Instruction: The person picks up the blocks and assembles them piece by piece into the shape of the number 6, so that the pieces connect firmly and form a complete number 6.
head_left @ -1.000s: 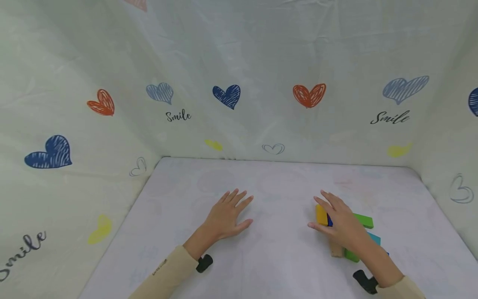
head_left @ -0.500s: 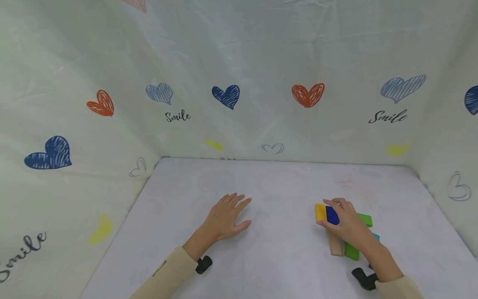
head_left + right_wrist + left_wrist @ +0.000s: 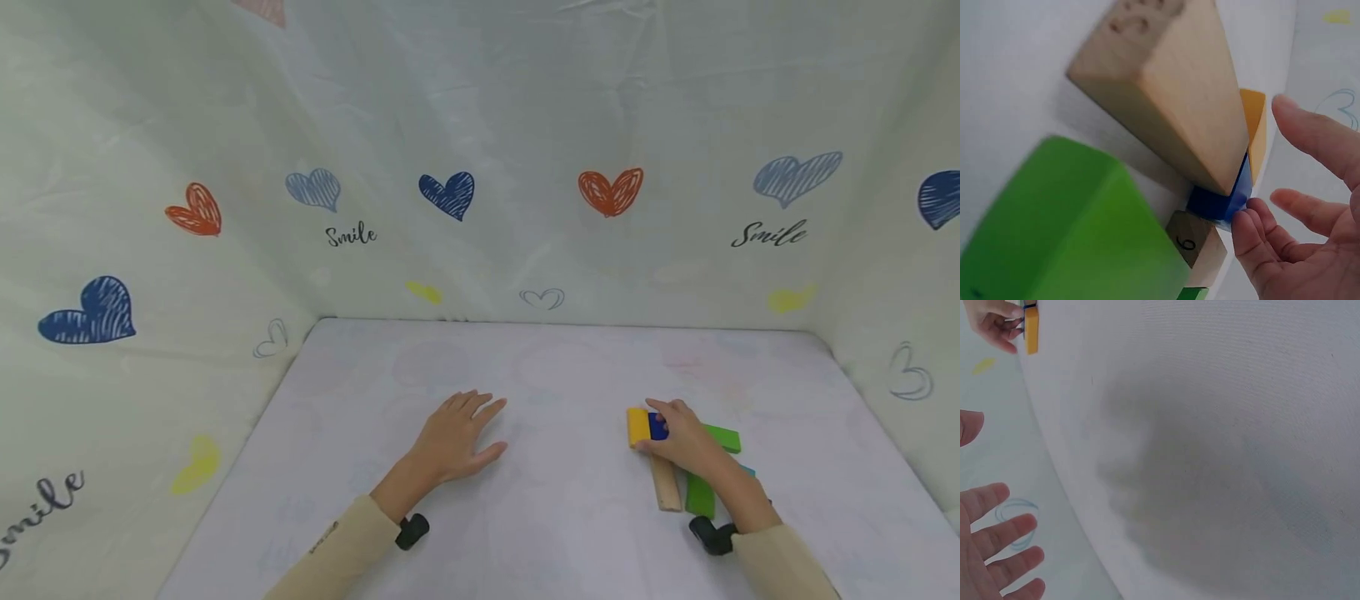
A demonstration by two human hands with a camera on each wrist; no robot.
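My right hand is over a group of coloured blocks. Bent fingertips touch the dark blue block in the right wrist view, while the thumb stays spread, close to the yellow block. The yellow and blue blocks lie side by side. From them a plain wooden block extends toward the near side, with a green block beside it. A small wooden block marked 6 is next to the blue one. My left hand holds nothing, palm down with spread fingers, to the left of the blocks.
Another green block lies behind the right wrist, and a teal block is mostly hidden by the forearm. White sheeting printed with hearts walls the table at back and sides.
My right hand has come down to the blocks, its fingers bending in from a wide spread to touch the blue block. The left hand has stayed nearly still. The head view has shifted slightly.
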